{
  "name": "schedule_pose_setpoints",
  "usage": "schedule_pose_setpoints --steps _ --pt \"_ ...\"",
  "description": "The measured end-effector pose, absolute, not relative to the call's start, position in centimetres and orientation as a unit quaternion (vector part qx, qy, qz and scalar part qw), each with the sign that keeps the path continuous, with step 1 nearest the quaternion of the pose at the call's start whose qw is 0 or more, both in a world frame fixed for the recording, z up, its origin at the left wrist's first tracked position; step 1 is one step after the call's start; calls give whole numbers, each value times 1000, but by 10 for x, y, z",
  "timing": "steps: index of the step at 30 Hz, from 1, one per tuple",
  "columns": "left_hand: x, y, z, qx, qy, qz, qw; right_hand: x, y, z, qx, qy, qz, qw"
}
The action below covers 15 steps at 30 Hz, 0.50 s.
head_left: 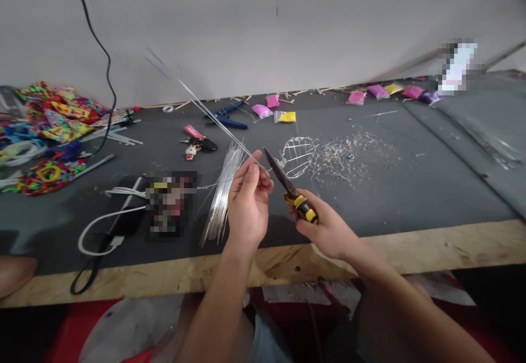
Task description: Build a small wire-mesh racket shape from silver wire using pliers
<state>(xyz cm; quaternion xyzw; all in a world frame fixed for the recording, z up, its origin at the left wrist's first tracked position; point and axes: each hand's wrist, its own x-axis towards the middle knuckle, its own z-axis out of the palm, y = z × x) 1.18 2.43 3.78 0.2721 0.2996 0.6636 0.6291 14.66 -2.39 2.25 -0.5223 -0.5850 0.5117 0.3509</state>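
- The left hand is above the middle of the tabletop, nearer its front edge; thumb and fingers are pinched together on a few long wires.
- Those wires slant up from the fingertips towards the far edge and the left, their ends blurred.
- The right hand is wrapped around the yellow and black handles of the pliers, just inside the front edge.
- The pliers' dark jaws look nearly together and point up and left, tip just beside the left fingertips; whether they touch wire I cannot tell.
- A wire frame, a rounded outline crossed by thin strands, is at the middle of the tabletop behind the pliers. Its twisted end points towards the left hand; whether it joins the held wires I cannot tell.
- A bundle of straight wires lies left of the left hand, one end near the front edge.
- Wire clippings are scattered right of the frame.
- Blue cutters lie open towards the far edge, near pink and yellow packets; keys lie nearer the left edge.
- A colourful heap fills the far left corner; a white cable loops near the front left corner.
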Motion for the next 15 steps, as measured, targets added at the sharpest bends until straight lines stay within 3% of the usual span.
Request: schedule_pose_setpoints --steps 15 --pt "13 35 35 314 307 647 623 141 -16 14 -535 -533 542 368"
